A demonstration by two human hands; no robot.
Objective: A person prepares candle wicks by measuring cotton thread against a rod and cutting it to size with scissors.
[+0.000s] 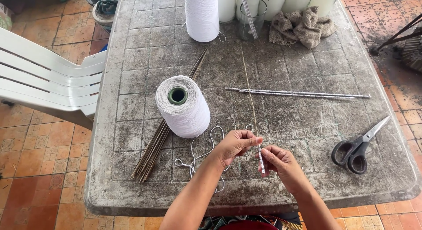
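The thin stick runs from the hands toward twelve o'clock; only its near end carries wrapping, the rest bare. The left hand pinches stick and white thread, the right hand grips the wrapped end. At two o'clock lie two finished wrapped sticks; a bundle of bare sticks waits at nine, beside the thread cone. Scissors rest at three on the weathered grey table, over orange tiled floor.

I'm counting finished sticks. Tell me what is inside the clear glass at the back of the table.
The clear glass holds a few thin wrapped sticks leaning upright. How many cannot be told, and its base is too unclear to check.
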